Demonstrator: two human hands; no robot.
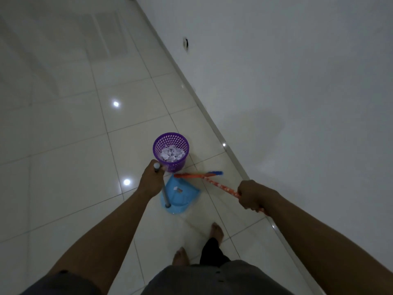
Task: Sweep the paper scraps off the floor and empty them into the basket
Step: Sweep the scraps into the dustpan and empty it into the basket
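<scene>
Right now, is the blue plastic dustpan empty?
No: a few small paper scraps lie in the blue plastic dustpan.

a plain white wall [297, 71] fills the right side of the frame. a pale skirting [191, 81] runs diagonally along its foot, from top centre to lower right. a small dark mark [186, 44] sits on the wall near the top. glossy pale tiles [63, 135] cover the left side, with bright light spots [116, 103] on them and a faint pale rectangle reflected at upper left. two bare feet [218, 232] stand at bottom centre, above dark shorts [212, 277].
</scene>
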